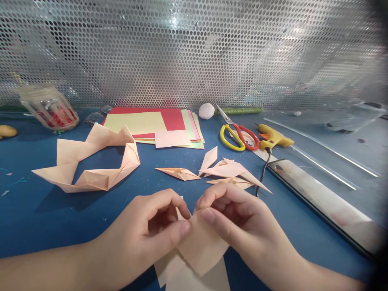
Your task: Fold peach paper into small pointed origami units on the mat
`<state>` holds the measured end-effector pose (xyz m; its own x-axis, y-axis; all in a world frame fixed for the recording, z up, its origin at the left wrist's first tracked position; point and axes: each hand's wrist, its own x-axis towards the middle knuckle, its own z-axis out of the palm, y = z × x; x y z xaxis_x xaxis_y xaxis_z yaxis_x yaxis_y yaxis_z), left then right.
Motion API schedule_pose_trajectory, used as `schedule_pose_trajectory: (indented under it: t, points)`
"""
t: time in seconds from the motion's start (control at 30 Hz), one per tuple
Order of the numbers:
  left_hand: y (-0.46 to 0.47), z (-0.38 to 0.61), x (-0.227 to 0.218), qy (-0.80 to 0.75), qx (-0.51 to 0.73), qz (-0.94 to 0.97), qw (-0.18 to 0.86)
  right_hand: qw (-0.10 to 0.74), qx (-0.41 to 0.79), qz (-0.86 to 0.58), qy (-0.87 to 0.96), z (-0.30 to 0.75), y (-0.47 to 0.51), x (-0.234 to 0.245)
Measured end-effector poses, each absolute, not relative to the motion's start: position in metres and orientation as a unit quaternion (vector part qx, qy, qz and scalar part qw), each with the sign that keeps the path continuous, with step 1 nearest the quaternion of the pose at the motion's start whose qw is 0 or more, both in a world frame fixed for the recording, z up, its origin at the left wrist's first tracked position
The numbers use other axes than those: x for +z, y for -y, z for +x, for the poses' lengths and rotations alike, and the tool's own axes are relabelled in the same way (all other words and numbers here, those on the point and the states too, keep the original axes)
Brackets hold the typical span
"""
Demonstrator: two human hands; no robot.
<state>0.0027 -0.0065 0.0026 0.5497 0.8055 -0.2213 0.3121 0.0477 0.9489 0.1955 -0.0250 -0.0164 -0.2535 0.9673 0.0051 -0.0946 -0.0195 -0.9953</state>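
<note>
Between my two hands is a peach sheet of paper (204,246), tilted with one corner toward me. My left hand (160,226) pinches its left edge between thumb and forefinger. The thumb and fingers of my right hand (233,214) are closed on its top corner. More pale paper sheets (194,279) lie beneath, partly covered by the held one. Just beyond my hands rest several folded peach paper pieces (227,167), narrow and pointed. To the left stands a ring of folded peach paper (97,178) with pointed tips.
Behind are stacked coloured sheets (130,123), a white ball (206,111) and scissors (236,131). A yellow glue gun (274,136), clear glue sticks (324,167) and a phone (321,202) lie right. A glass jar (50,109) leans at left. A perforated metal panel (182,52) closes the back.
</note>
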Motion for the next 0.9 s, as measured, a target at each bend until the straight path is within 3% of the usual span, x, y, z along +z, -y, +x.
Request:
schedule_pose_trajectory:
  t: [0.3,0.63,0.9]
  points:
    - [0.007,0.001,-0.001,-0.397,0.202,0.689,0.572,0.358,0.569,-0.446,0.591,0.191,0.027,-0.015]
    - [0.0,-0.008,-0.007,-0.388,0.267,0.609,0.639,0.542,0.47,-0.507,0.477,0.202,0.016,-0.02]
    - [-0.015,-0.01,-0.001,-0.299,0.346,0.443,0.772,0.509,0.527,-0.441,0.519,0.195,0.015,-0.018]
